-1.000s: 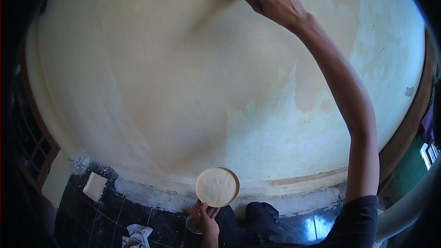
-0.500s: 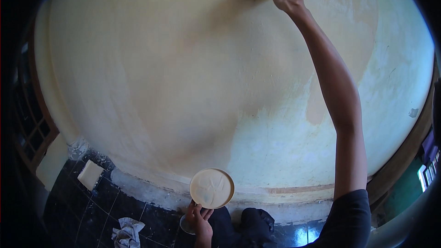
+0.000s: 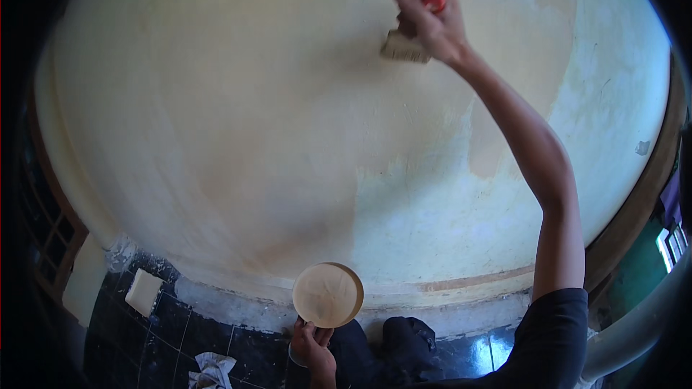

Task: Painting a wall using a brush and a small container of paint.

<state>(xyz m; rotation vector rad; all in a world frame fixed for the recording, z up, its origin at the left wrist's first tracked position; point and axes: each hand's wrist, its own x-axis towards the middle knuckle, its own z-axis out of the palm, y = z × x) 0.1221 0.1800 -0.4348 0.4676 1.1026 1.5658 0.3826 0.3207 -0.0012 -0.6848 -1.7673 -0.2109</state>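
Note:
My right hand (image 3: 441, 32) is closed round the red handle of a wide paintbrush (image 3: 405, 48), high up in front of the wall (image 3: 238, 108). The brush's pale bristles point down against the wall's surface. Cream paint covers the wall's left and middle, while pale green shows at the lower right. Low down, my left hand (image 3: 314, 351) grips a round tub (image 3: 360, 294) from below, thumb at its near side. Cream-coloured paint fills what I can see of the tub's inside; its depth is hidden.
On the black tiled floor (image 3: 169, 323) at the left lie a cream rectangular slab (image 3: 144, 292) and a crumpled cloth (image 3: 213, 371). A rough grey ledge (image 3: 231, 306) runs along the wall's foot. A brown-framed window (image 3: 54, 238) is at far left, a pale pipe (image 3: 634, 335) at lower right.
My right hand has come down the wall with the brush, whose bristles now show. The tub in my left hand has barely moved. The view has shifted slightly.

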